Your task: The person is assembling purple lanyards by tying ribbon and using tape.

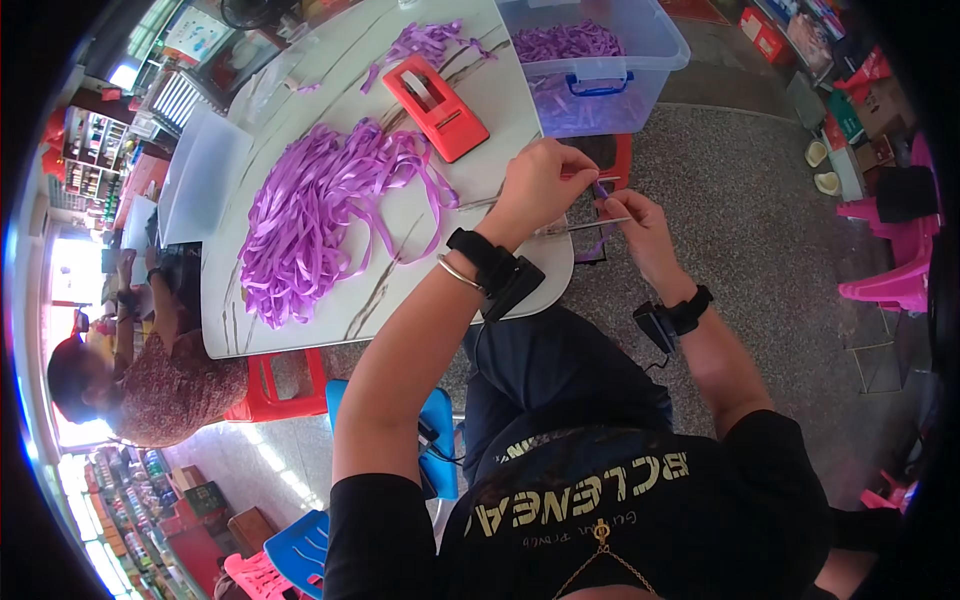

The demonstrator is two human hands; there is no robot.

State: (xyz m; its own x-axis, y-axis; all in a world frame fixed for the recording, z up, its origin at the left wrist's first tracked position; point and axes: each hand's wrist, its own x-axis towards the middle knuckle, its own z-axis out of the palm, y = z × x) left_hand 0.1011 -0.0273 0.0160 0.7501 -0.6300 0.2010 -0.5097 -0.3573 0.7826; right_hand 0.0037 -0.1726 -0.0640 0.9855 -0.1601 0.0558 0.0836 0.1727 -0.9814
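My left hand (545, 185) reaches past the table's right edge, its thumb and fingertips pinched on a narrow purple ribbon (599, 188). Close beside it, my right hand (643, 236) is closed on a thin, straight metal tool (592, 225) that points left; its exact kind is too small to tell. A bit of purple ribbon also shows below this tool. On the marble-patterned table (400, 300), a large heap of loose purple ribbons (315, 225) lies to the left of my hands. A red tape dispenser (437, 108) stands behind the heap.
A clear plastic bin (600, 95) with purple ribbons inside stands at the table's far right. A smaller ribbon pile (425, 42) lies at the back. Another person (165, 370) sits at the left. A red stool (285, 383) and a blue chair (437, 440) are near the table; pink chairs (895, 250) stand right.
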